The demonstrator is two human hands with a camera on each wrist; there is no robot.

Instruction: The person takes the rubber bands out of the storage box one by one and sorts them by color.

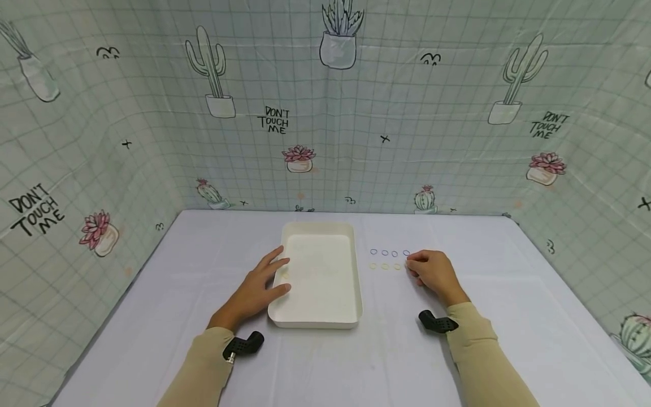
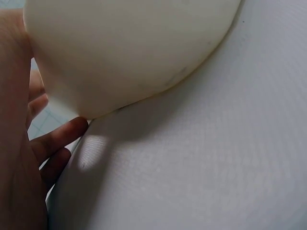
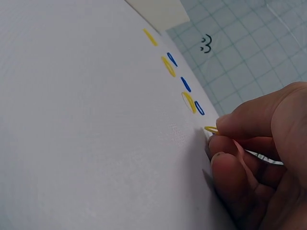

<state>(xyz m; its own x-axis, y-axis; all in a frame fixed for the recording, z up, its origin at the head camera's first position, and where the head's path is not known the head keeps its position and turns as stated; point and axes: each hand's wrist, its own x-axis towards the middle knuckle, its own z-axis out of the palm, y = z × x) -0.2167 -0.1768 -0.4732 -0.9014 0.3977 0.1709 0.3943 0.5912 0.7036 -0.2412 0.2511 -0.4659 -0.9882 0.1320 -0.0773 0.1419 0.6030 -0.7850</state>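
My right hand pinches a small yellow rubber band between thumb and index finger, just above the table at the right end of two rows. The back row has several thin blue rubber bands; in front of it lie three yellow ones. On the other side, the left hand rests on the left rim of a shallow off-white tray, fingers spread and loosely bent. Inside the tray near that hand is a faint yellow band. The left wrist view shows fingertips by the tray's lower edge.
A white cloth covers the table. Behind and beside it hangs a grid-patterned curtain with drawn cacti. Each wrist carries a black camera mount, one on the left and one on the right.
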